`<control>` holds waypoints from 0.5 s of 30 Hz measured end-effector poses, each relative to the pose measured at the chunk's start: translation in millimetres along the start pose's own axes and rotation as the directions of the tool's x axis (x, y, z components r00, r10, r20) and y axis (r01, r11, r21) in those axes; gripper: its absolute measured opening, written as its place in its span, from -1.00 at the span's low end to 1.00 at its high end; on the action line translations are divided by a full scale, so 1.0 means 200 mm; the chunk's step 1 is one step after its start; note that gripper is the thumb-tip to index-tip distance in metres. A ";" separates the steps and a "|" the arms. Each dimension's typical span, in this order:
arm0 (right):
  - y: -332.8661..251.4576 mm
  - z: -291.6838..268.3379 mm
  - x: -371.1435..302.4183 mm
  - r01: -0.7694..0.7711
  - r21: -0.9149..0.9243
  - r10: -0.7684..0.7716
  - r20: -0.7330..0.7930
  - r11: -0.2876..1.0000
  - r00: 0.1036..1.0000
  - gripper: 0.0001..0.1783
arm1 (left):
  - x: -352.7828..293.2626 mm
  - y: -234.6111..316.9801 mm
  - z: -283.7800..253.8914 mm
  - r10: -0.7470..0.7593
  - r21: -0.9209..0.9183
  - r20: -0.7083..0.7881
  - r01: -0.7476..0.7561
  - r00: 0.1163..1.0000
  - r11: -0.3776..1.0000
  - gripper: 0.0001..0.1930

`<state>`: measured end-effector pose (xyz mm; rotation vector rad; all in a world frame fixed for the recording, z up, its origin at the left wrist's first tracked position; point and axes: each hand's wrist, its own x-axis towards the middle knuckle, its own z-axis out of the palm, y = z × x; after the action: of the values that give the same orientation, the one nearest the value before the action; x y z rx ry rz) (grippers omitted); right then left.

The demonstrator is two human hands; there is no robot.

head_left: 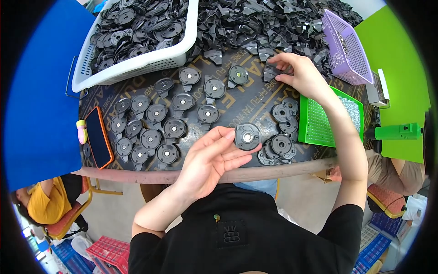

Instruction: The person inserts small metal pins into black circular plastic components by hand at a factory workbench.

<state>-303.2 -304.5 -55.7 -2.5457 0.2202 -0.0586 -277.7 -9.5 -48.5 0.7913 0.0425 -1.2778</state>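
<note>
Dozens of grey discs are heaped in the white basket (132, 59) far left, with an orange-cased phone (98, 137) lying on the table (237, 102) below it and rows of assembled discs (157, 125) laid out just beside. At centre, a round black disc with a metal hub (247, 136) is pinched at the fingertips of the left hand (212, 160), near the table's front edge. Further right, a small black bracket (270, 72) is gripped by the curled fingers of the right hand (303, 75) at the edge of the loose-parts pile (273, 23), with the green tray (328, 121) and purple basket (346, 50) beyond.
</note>
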 end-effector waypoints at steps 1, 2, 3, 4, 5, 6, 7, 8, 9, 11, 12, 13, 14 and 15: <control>0.00 0.00 -0.01 -0.009 0.002 0.009 0.004 1.000 1.000 -0.54 | 0.00 0.00 0.00 0.012 0.000 0.010 -0.012 1.000 1.000 -0.81; 0.00 0.00 0.00 -0.014 0.004 0.014 0.010 1.000 1.000 -0.55 | 0.01 0.00 0.00 0.013 -0.001 0.006 -0.013 1.000 1.000 -0.81; -0.02 -0.02 -0.02 0.058 0.023 -0.056 -0.057 0.998 0.997 -0.60 | 0.01 0.00 0.00 0.032 -0.001 0.009 -0.032 0.999 0.999 -0.81; -0.05 -0.06 -0.07 0.129 0.037 -0.123 -0.126 0.991 0.984 -0.64 | 0.02 -0.01 0.00 0.050 -0.002 0.013 -0.050 0.999 0.999 -0.81; -0.15 -0.09 -0.12 0.132 0.116 -0.115 -0.140 0.985 0.983 -0.63 | 0.02 -0.01 -0.01 0.055 -0.005 0.009 -0.055 0.998 0.998 -0.81; -0.23 -0.10 -0.17 0.286 0.089 -0.268 -0.175 0.954 0.947 -0.62 | 0.03 -0.01 0.00 0.071 -0.006 0.006 -0.071 0.997 0.997 -0.81; -0.30 -0.10 -0.23 0.433 0.059 -0.414 -0.206 0.899 0.887 -0.60 | 0.02 -0.02 0.00 0.087 -0.007 0.001 -0.087 0.996 0.996 -0.81; -0.37 -0.06 -0.30 0.432 0.066 -0.414 -0.183 0.900 0.891 -0.57 | 0.03 -0.02 0.00 0.088 -0.009 0.002 -0.088 0.996 0.996 -0.81; -0.43 0.00 -0.35 0.433 0.130 -0.408 -0.180 0.892 0.895 -0.59 | 0.03 -0.03 -0.01 0.083 -0.009 -0.014 -0.083 0.996 0.997 -0.81; -0.47 0.08 -0.41 0.448 0.114 -0.421 -0.203 0.886 0.884 -0.61 | 0.04 -0.04 -0.01 0.070 -0.009 -0.020 -0.070 0.997 0.997 -0.82; -0.47 0.10 -0.43 0.452 0.100 -0.425 -0.211 0.886 0.880 -0.61 | 0.04 -0.04 0.00 0.075 -0.005 -0.011 -0.076 0.997 0.997 -0.79; -0.47 0.13 -0.44 0.432 0.112 -0.400 -0.228 0.895 0.888 -0.59 | 0.04 -0.04 0.00 0.082 -0.001 -0.003 -0.082 0.997 0.997 -0.76; -0.46 0.14 -0.45 0.433 0.111 -0.401 -0.228 0.895 0.887 -0.59 | 0.04 -0.05 0.00 0.082 -0.002 -0.003 -0.082 0.997 0.997 -0.76; -0.46 0.15 -0.45 0.429 0.121 -0.395 -0.230 0.895 0.889 -0.59 | 0.04 -0.05 -0.01 0.071 -0.003 0.004 -0.071 0.997 0.997 -0.75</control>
<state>-376.2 -197.7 -28.6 -2.3713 -0.2488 -0.4800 -283.6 -15.8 -58.0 0.7813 0.0127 -1.2116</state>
